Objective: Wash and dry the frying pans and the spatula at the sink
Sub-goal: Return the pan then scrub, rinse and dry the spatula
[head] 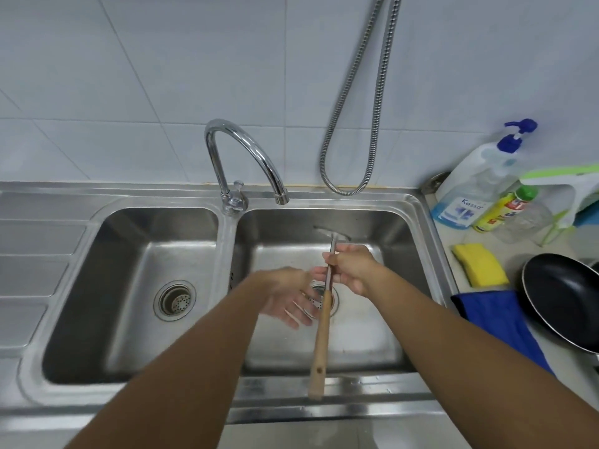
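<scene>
over right basin: spatula (pixel 321 335), wooden handle, thin metal shank.

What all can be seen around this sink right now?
Sink: one, steel, two basins, centre.
Tap: one, chrome, behind the sink.
Hose: one, metal, on the wall.
Spatula: one, wooden handle, over right basin.
Frying pan: one, black, right counter.
Sponge: one, yellow, right counter.
Cloth: one, blue, by the pan.
Pump bottle: one, clear with blue pump, back right.
Squeeze bottle: one, yellow, green cap, beside it.
Hands: two, over the sink; left hand open, right hand gripping the spatula.
</scene>
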Action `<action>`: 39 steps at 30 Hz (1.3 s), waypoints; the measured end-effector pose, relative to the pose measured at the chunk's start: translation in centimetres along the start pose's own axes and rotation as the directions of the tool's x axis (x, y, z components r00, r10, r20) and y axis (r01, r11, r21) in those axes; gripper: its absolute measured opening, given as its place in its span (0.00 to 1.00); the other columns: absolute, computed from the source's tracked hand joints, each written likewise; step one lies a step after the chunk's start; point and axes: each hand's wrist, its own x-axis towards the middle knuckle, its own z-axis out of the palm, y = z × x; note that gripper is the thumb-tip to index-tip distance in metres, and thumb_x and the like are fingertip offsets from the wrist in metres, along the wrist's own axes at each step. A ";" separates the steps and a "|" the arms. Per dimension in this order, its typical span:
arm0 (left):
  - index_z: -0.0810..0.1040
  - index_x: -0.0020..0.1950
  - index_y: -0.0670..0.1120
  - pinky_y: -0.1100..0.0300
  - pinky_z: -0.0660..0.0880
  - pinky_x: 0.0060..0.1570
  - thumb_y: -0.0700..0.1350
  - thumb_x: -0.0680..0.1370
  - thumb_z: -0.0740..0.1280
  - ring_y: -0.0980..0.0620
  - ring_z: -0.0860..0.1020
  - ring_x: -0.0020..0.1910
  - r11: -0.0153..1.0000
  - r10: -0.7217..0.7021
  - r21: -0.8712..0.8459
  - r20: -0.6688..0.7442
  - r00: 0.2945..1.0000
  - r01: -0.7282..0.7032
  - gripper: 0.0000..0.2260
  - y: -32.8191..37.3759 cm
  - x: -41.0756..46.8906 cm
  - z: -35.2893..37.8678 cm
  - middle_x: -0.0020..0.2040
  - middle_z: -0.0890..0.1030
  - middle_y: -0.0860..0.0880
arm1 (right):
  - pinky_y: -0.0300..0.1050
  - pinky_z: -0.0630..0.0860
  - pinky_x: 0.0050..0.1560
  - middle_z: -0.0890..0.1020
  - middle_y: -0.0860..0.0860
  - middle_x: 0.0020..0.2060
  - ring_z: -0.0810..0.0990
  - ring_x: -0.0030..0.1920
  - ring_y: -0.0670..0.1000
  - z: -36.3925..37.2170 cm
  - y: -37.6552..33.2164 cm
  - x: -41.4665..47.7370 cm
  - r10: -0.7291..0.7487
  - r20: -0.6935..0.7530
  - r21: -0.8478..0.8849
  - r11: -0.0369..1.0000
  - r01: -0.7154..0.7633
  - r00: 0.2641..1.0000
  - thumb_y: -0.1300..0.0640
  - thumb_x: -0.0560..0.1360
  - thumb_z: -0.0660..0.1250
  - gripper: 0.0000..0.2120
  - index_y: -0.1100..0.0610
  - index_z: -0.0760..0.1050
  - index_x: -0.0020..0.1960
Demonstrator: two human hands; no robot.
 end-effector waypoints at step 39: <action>0.74 0.55 0.43 0.65 0.60 0.20 0.44 0.85 0.53 0.55 0.63 0.22 0.985 0.110 -0.084 -0.376 0.920 -0.152 0.11 1.8 2.7 16.3 0.33 0.70 0.47 | 0.55 0.75 0.59 0.78 0.56 0.68 0.79 0.63 0.63 -22.0 8.3 -6.5 -0.793 -0.346 -0.771 0.545 0.330 0.502 0.72 0.73 0.65 0.30 0.56 0.73 0.73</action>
